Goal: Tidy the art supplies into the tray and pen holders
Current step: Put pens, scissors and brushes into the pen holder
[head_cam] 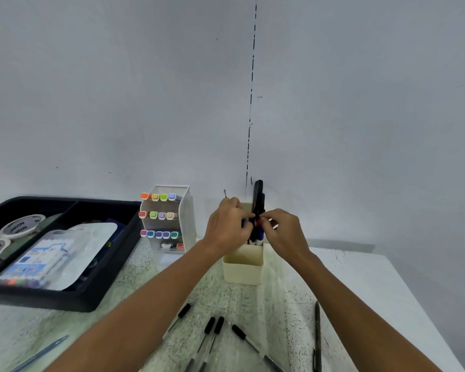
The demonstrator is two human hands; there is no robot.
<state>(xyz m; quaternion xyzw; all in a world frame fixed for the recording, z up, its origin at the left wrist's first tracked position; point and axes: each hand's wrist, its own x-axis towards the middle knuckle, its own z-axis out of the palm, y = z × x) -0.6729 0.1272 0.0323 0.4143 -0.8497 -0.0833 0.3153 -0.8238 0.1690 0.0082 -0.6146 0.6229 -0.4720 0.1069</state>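
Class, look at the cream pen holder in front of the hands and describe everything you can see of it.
The cream pen holder is a small rectangular box, apparently matte plastic, open at the top, standing upright on the speckled table near the wall, right of the white marker rack. Pens and markers stand in it, and a black object, perhaps scissor handles, rises above them. The left hand and right hand grip those contents above its rim; whether either touches the box is unclear.

left hand (227, 228) + right hand (286, 232) pinch pens (258, 233) | above cream pen holder (243, 267) | black tray (73, 294) left
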